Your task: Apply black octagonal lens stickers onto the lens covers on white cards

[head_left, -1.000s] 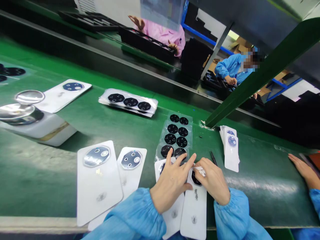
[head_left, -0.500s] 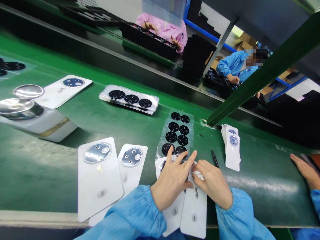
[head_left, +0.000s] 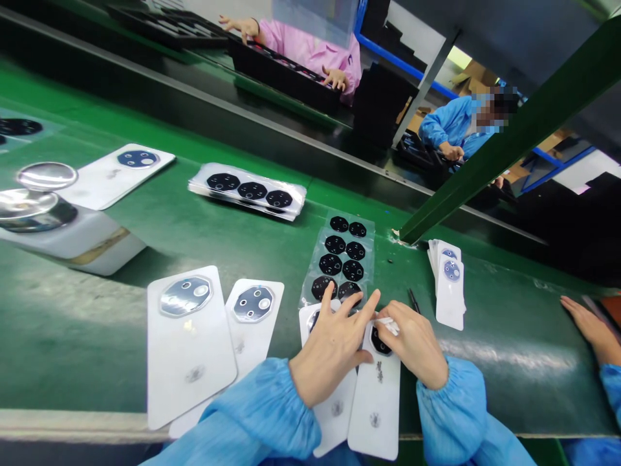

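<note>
- The inspected item was a long white panel (head_left: 374,398) with rounded corners, a black octagonal disc (head_left: 381,342) in a pale rim near its far end, dark script below that and a grey round mark lower down.
- It lay flat on a glossy green work surface (head_left: 514,382), close to the near edge, just beside a second white panel (head_left: 338,404).
- Left hand (head_left: 332,349): open and grasping nothing, fingers spread over the second panel.
- Right hand (head_left: 416,340): thumb and fingers pinched on a small white piece (head_left: 389,325) at the disc, which they partly covered.
- From the item, a clear sheet (head_left: 370,262) of black octagonal discs lay at 11 o'clock, a thin black rod (head_left: 414,301) at 1 o'clock and a fan of small white cards (head_left: 449,304) at 2 o'clock.
- Two overlapping white panels (head_left: 194,356) with mirror-like octagons lay at 9 to 10 o'clock.
- Room: a green post (head_left: 466,158) slanted up towards 1 o'clock. Beyond the surface, a person in pink (head_left: 313,58) was near 12 o'clock and a person in blue (head_left: 444,126) at 1 o'clock.
- Orientation: long axis nearly 12 to 6 o'clock, disc end towards 12.
</note>
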A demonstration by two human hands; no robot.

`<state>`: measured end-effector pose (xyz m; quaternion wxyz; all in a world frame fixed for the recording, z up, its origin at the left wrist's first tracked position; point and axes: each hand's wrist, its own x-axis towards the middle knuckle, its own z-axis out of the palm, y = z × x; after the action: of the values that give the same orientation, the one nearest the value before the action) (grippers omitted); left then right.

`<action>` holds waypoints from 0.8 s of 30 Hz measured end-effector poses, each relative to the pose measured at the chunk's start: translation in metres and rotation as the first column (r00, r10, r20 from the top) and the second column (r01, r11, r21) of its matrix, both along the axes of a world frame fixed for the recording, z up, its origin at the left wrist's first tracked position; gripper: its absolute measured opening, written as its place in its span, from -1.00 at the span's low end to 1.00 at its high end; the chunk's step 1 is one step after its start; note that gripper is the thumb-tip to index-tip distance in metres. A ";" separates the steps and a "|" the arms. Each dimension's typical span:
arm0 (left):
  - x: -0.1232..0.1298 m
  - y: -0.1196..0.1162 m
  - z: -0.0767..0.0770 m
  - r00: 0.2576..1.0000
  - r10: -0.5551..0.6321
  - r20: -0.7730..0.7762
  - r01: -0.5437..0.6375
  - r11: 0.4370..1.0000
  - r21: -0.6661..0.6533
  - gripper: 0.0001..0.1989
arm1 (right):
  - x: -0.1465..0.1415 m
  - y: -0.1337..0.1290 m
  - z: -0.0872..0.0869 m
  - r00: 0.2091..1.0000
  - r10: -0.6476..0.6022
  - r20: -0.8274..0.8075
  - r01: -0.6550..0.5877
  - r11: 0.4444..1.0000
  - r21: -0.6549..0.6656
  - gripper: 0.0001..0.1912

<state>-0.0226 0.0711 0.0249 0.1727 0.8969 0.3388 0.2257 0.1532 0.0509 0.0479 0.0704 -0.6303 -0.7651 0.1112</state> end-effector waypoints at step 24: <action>-0.001 0.000 -0.001 1.000 -0.010 -0.004 0.010 1.000 0.013 0.01 | -0.006 0.000 0.005 0.996 -0.016 0.086 0.022 0.997 -0.073 -0.91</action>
<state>-0.0236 0.0708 0.0244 0.1674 0.9001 0.3334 0.2253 0.1469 0.0509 0.0525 0.0154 -0.6438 -0.7568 0.1117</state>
